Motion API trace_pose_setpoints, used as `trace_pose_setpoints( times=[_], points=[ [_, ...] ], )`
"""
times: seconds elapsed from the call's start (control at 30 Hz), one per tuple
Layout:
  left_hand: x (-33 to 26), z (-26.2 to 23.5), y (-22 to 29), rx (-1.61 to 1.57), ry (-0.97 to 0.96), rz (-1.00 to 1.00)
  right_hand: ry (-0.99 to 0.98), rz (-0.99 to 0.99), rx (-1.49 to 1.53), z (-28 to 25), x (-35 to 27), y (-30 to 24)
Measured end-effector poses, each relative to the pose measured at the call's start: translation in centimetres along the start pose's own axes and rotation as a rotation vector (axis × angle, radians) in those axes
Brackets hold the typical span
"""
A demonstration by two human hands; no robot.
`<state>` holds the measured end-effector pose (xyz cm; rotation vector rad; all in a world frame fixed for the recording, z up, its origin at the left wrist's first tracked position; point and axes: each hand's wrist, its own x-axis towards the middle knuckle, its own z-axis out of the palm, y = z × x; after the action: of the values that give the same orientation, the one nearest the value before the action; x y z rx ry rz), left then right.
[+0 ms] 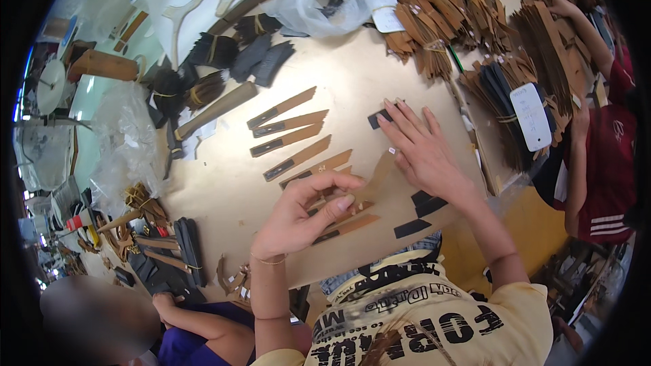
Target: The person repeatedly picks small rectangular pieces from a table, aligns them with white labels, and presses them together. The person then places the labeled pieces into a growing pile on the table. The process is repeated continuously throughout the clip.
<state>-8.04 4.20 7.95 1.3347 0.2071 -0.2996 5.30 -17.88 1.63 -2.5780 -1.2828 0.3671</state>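
Observation:
My left hand (302, 211) is closed, thumb and forefinger pinching the end of a thin tan strip (381, 175). The strip runs up toward my right thumb and carries a tiny white tag (392, 151). With fingers stretched out, my right hand (424, 146) lies over a small black piece (380, 118) on the table, hiding part of it. Left of my hands, several brown leather strips (295, 125) with black ends lie in a slanting row; my left hand covers some of them. Dark flat pieces (427, 203) rest below my right wrist.
A wooden-handled tool (220, 108) lies at the table's left, near bundled black pieces (213, 49). Plastic bags (325, 3) stand at the back. Stacks of brown strips (434, 13) fill the far right. A co-worker's arm (583, 34) reaches in there; another person's arm (196, 322) is lower left.

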Motion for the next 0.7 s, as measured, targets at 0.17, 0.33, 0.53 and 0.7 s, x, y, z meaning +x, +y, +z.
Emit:
trace_pose_setpoints(
  times=[0.17,0.33,0.53,0.7],
  points=[
    [-0.1,1.2,-0.2,0.086,-0.048,-0.071,0.262,0.099,0.384,-2.7,-1.9,2.8],
    [-0.4,2.4,-1.0,0.117,-0.102,-0.050,-0.005,0.147,0.379,-4.7,-6.3,3.6],
    [-1.1,2.5,-1.1,0.162,-0.077,-0.070,0.005,0.225,0.347,-2.9,-8.5,1.5],
    [-1.1,2.8,-1.0,0.187,-0.093,-0.044,-0.008,0.279,0.419,-2.9,-6.3,1.4]
  ],
)
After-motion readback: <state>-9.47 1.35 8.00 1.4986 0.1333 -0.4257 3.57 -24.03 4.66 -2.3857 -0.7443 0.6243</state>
